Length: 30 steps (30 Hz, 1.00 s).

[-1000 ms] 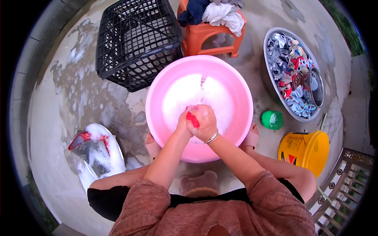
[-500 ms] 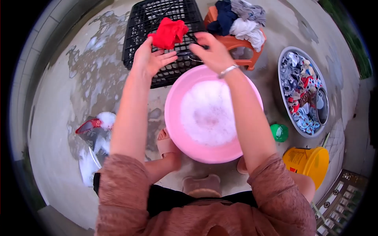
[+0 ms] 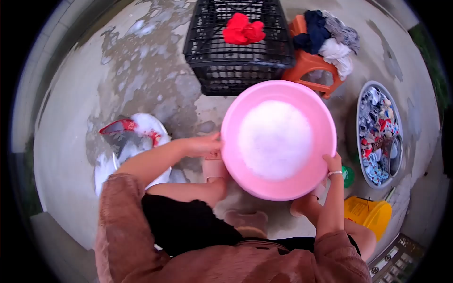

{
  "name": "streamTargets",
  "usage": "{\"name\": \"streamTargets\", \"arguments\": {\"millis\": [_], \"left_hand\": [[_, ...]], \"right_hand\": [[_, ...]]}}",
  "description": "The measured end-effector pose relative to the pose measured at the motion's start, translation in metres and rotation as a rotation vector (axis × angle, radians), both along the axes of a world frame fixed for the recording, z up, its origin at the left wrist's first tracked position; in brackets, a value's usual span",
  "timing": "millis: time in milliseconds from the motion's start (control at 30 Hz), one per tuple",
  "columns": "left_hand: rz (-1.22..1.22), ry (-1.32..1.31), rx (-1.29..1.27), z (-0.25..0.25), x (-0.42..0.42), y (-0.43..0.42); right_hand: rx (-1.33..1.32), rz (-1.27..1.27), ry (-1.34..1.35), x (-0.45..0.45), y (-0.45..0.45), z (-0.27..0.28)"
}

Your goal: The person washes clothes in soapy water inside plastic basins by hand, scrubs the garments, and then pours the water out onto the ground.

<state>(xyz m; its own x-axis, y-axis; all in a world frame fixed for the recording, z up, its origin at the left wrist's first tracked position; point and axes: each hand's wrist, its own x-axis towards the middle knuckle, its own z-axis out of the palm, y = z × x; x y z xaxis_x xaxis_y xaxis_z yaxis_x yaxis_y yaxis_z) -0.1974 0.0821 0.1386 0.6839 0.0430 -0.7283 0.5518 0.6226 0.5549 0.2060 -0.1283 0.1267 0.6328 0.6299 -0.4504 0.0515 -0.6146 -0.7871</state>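
Observation:
A round pink basin [image 3: 226, 123] of white suds [image 3: 276, 140] is between my two hands. My left hand [image 3: 206, 145] grips its left side, with the fingertips partly hidden at the rim. On the lower right, my right hand [image 3: 333, 164] holds the rim with the thumb over the edge. The basin stands over the wet concrete between my feet; whether it is lifted off the ground I cannot tell. Beyond it, a bunched red cloth [image 3: 243, 30] lies on an upturned black plastic crate [image 3: 226, 78], away from both hands.
An orange stool [image 3: 309, 66] carries dark, grey and white clothes [image 3: 335, 52]. At right are a grey tub [image 3: 361, 137] of mixed laundry, a green container [image 3: 348, 176] and a yellow bucket [image 3: 368, 214]. At left, a suds-covered basin [image 3: 160, 129] has red-patterned cloth in it.
Both hands have left the red cloth, which now rests on the crate, and have come down to the sides of the pink basin. The view has shifted left.

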Motion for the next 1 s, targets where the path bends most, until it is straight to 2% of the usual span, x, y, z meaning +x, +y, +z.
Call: {"name": "streamTargets", "arguments": {"millis": [33, 100, 200, 267, 367, 533, 667, 900, 1000], "left_hand": [[0.020, 0.013, 0.005, -0.001, 0.002, -0.008], [0.377, 0.078, 0.004, -0.003, 0.010, -0.019], [0.532, -0.026, 0.002, -0.027, -0.002, -0.035], [0.564, -0.019, -0.066, -0.028, -0.011, -0.053], [0.607, -0.078, -0.135, 0.000, -0.028, -0.063], [0.562, -0.185, -0.029, 0.025, -0.061, -0.056], [0.580, -0.197, -0.001, 0.037, -0.089, -0.062], [0.719, -0.278, 0.066, 0.055, -0.126, -0.068], [0.820, -0.285, 0.114, 0.059, -0.138, -0.065]], "right_hand": [[0.083, -0.148, 0.208, -0.014, 0.002, 0.011], [0.130, -0.137, 0.169, -0.014, -0.002, 0.005], [0.193, -0.119, 0.074, -0.017, -0.004, 0.013], [0.219, -0.070, 0.038, -0.019, -0.001, 0.028], [0.260, 0.003, 0.084, -0.027, 0.018, 0.058], [0.250, 0.101, 0.044, -0.048, 0.049, 0.112], [0.287, 0.150, 0.120, -0.072, 0.063, 0.148], [0.346, 0.216, 0.076, -0.119, 0.096, 0.197], [0.368, 0.329, 0.039, -0.136, 0.122, 0.215]]}}
